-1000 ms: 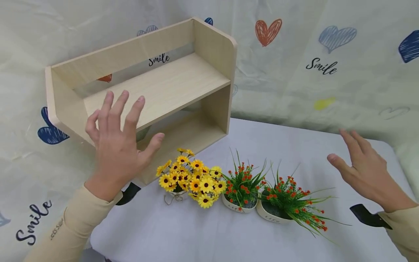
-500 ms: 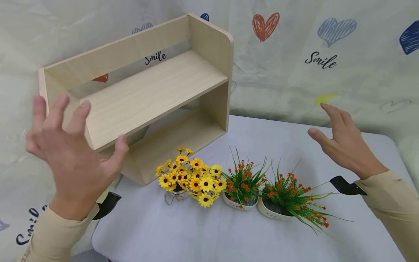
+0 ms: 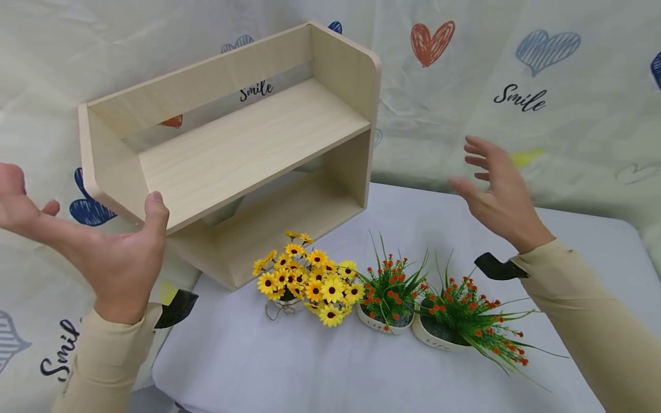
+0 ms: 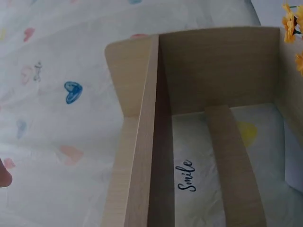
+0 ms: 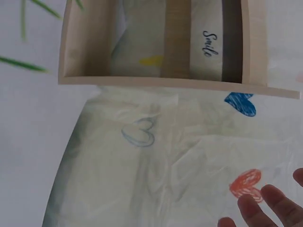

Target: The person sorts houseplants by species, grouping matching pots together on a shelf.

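A two-tier wooden shelf (image 3: pixel 268 132) stands at the back left of the table, its boards bare. My left hand (image 3: pixel 103 252) hovers in front of the shelf's left end, thumb up and palm spread, holding nothing. On the other side, my right hand (image 3: pixel 498 198) is raised above the table to the right of the shelf, fingers loosely bent around nothing. Only fingertips (image 5: pixel 267 205) of it show in the right wrist view. Yellow artificial sunflowers (image 3: pixel 310 281) in a small pot stand before the shelf. Beside them are two oval white pots of red-flowered grass (image 3: pixel 387 292).
The table (image 3: pixel 330 373) wears a white cloth. Behind it hangs a pale curtain (image 3: pixel 449 126) printed with hearts and the word Smile. The right-hand plant's long leaves (image 3: pixel 516 344) spread out to the right.
My left hand has moved left, away from the shelf front, and turned its palm up. My right hand has moved left and up toward the shelf. Shelf and plants have stayed put.
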`<state>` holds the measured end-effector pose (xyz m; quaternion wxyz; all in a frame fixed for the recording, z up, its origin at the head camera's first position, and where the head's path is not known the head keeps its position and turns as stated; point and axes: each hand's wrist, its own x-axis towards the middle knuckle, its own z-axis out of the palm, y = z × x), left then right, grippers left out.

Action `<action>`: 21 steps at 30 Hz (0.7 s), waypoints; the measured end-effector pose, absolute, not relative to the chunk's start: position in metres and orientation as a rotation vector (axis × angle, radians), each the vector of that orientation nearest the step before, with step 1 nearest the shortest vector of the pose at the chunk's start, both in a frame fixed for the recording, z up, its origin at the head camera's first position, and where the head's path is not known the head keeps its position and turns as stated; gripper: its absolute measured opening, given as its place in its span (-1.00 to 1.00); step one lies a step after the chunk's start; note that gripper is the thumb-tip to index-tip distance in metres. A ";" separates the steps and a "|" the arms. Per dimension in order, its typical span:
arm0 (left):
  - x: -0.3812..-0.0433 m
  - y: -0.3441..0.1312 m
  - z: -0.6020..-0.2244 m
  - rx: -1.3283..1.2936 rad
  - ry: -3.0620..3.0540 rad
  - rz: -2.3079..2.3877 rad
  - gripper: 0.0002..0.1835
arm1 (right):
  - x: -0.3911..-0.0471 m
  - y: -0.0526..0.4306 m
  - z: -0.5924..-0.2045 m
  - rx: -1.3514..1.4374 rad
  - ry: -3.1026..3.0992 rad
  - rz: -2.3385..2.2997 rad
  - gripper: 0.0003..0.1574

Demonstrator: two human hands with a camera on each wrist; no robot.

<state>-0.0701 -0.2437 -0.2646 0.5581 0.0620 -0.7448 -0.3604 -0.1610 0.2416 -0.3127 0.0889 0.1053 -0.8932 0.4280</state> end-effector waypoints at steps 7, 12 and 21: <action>-0.071 -0.249 -0.276 0.195 -1.760 -1.018 0.18 | -0.186 0.208 -0.301 0.337 -2.647 1.501 -0.17; -0.076 -0.255 -0.289 0.170 -1.748 -1.185 0.12 | -0.206 0.192 -0.301 0.312 -2.649 1.530 -0.19; -0.076 -0.253 -0.306 0.202 -1.784 -1.256 0.11 | -0.239 0.163 -0.298 0.292 -2.635 1.566 -0.15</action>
